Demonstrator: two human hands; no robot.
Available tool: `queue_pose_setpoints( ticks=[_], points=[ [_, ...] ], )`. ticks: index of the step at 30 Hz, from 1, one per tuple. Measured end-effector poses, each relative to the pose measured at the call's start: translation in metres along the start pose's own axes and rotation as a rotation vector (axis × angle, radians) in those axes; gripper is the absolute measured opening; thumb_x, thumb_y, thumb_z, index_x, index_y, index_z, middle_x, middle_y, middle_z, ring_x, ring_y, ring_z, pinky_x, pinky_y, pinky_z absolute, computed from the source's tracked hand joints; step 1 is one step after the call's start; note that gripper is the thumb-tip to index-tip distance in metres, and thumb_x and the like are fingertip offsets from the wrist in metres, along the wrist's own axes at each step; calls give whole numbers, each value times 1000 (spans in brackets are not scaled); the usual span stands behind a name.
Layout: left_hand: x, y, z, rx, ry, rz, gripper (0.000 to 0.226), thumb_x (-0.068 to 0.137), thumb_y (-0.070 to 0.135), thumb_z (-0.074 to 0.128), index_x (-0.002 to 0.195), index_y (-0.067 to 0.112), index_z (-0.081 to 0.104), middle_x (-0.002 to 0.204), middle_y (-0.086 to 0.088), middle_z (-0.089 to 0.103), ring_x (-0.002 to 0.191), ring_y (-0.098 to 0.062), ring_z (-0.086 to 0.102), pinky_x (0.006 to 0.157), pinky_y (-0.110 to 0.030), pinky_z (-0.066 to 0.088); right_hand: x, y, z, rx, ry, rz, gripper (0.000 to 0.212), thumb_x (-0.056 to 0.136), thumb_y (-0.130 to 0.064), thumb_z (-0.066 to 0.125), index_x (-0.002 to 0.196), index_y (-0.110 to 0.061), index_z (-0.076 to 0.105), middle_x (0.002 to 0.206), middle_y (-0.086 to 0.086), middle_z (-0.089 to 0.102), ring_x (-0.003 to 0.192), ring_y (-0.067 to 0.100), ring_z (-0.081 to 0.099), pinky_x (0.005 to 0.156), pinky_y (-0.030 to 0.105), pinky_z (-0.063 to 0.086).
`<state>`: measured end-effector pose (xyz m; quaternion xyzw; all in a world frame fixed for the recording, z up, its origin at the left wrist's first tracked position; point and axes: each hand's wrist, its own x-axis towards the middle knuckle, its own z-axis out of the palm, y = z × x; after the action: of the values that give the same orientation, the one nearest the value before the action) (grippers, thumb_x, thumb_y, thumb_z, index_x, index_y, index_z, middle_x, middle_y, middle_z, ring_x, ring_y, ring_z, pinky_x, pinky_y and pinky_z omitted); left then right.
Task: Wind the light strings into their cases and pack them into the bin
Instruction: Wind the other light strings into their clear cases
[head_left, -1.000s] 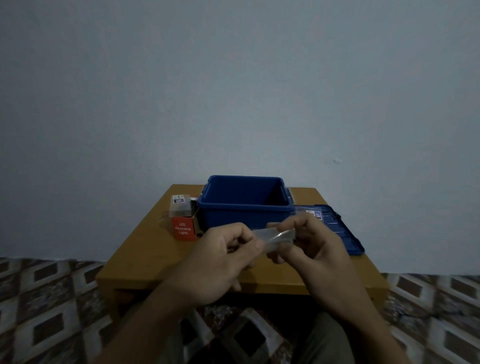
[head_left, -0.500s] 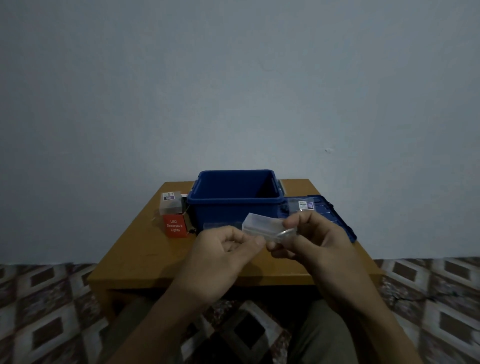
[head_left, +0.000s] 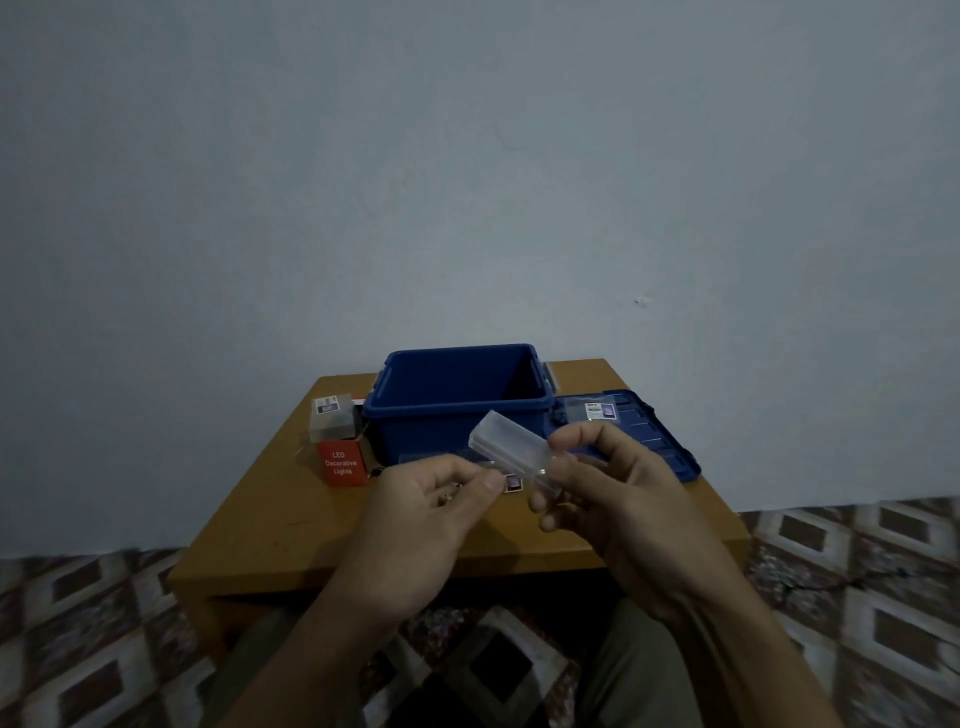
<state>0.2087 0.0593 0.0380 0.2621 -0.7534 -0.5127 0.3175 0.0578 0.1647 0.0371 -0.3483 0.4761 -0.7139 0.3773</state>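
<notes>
My right hand (head_left: 602, 483) grips a clear plastic case (head_left: 506, 447), which is tilted with its far end pointing up and left, just in front of the blue bin (head_left: 457, 410). My left hand (head_left: 431, 509) is curled beside the case's near end and pinches something small at its fingertips; what it is stays hidden, though a labelled part (head_left: 511, 483) shows between the hands. The bin stands open at the back of the wooden table (head_left: 291, 514).
The bin's blue lid (head_left: 644, 431) lies flat to the right of the bin with a small label on it. Left of the bin, a clear case (head_left: 332, 418) sits on a red "LED Decorative Lights" box (head_left: 340, 465). Patterned floor surrounds the table.
The clear case has tipped up from lying nearly level between both hands to pointing up-left in my right hand. My left hand has come off the case's end. The view has shifted slightly.
</notes>
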Motion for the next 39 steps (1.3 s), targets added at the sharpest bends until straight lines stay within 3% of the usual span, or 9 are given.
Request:
queue_pose_setpoints(
  ticks=[3, 6, 11, 14, 17, 21, 26, 32, 39],
  points=[
    [2, -3, -3, -12, -22, -3, 24, 86, 46, 65, 97, 27, 73, 82, 9, 75, 79, -1, 67, 74, -27, 47, 0, -3, -2, 66, 29, 16, 41, 80, -3, 69, 120, -5, 59, 87, 19, 68, 71, 27, 65, 66, 35, 58],
    [4, -7, -11, 68, -78, 8, 19, 91, 40, 64, 105, 28, 67, 68, 2, 64, 57, -6, 56, 56, -24, 45, 1, -8, -5, 135, 67, 16, 45, 71, -5, 70, 115, 3, 64, 85, 19, 68, 68, 26, 65, 62, 31, 59],
    [8, -11, -21, 228, -174, 38, 24, 88, 49, 56, 93, 33, 73, 80, 12, 67, 71, -4, 62, 66, -23, 50, 0, -10, -4, 187, 64, 29, 33, 76, -2, 65, 108, 1, 70, 80, 18, 68, 65, 26, 65, 59, 30, 58],
    [12, -12, -24, 282, -181, 6, 20, 94, 41, 57, 86, 36, 75, 70, 13, 65, 62, -4, 57, 60, -24, 45, -3, -13, -2, 169, -6, 11, 34, 74, -5, 65, 107, 3, 71, 80, 18, 67, 63, 25, 62, 57, 31, 56],
    [16, -11, -28, 258, -175, -39, 21, 97, 29, 58, 85, 36, 74, 70, 12, 67, 60, -4, 57, 56, -23, 44, -5, -13, -2, 84, -120, 13, 33, 75, -2, 72, 107, 5, 68, 80, 15, 68, 62, 24, 61, 55, 29, 55],
    [24, -1, -36, 338, -206, 1, 19, 98, 25, 58, 84, 27, 71, 87, 11, 71, 75, -5, 64, 62, -21, 50, -7, -7, -4, -82, -229, 9, 20, 80, -8, 70, 99, -2, 67, 81, 13, 67, 63, 23, 62, 58, 30, 54],
    [34, 19, -45, 172, -304, -51, 36, 98, 31, 56, 65, 26, 66, 62, 2, 56, 53, -10, 48, 52, -22, 38, -10, -7, -5, -508, -368, 51, 15, 91, -6, 70, 104, -11, 64, 86, 8, 71, 73, 21, 69, 72, 33, 58],
    [28, 38, -37, 143, -254, 8, 29, 97, 31, 58, 73, 19, 71, 65, -3, 58, 47, -7, 41, 44, -16, 33, -7, 3, 1, -815, -159, -79, 17, 88, -25, 73, 99, -30, 60, 96, -1, 68, 81, 15, 69, 76, 38, 61],
    [-5, 32, -17, -47, -213, 20, 17, 97, 22, 59, 92, 18, 75, 64, -1, 56, 43, -6, 36, 40, -17, 28, -4, 5, 2, -570, 162, -251, 16, 88, -14, 72, 100, -19, 61, 91, 6, 69, 79, 23, 70, 71, 43, 61]
  ],
)
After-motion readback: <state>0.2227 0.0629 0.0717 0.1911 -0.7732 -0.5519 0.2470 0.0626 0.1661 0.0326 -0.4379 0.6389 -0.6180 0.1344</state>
